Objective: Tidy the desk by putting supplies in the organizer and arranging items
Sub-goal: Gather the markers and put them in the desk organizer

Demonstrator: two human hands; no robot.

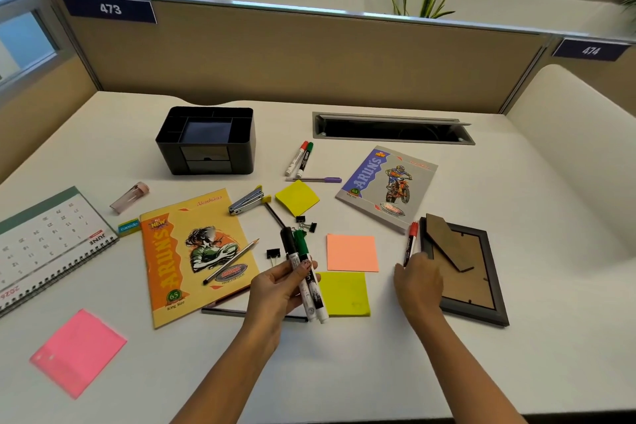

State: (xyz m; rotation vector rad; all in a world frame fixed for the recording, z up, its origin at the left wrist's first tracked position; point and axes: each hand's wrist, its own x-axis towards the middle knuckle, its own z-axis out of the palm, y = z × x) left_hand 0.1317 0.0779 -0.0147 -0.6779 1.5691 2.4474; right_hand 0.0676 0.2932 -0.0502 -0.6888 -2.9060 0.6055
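head view: markers bunched in one hand while the other goes for a third

the left hand [275, 289] clasps a black-capped marker [288, 244] and a green-capped marker [302, 248] together, caps up and lifted off the desk [344, 372], seemingly so they can be carried as one bundle. the right hand [418, 280] lies loose-fingered at the lower end of a red-capped marker [412, 241], which rests flat just beside the face-down picture frame [488, 279]; it grips nothing yet and looks set to add that one to the bundle. the black organizer [172, 151] stands well apart at the back left, compartments upward, with two more markers [298, 160] and a purple pen [315, 179] lying to its right.
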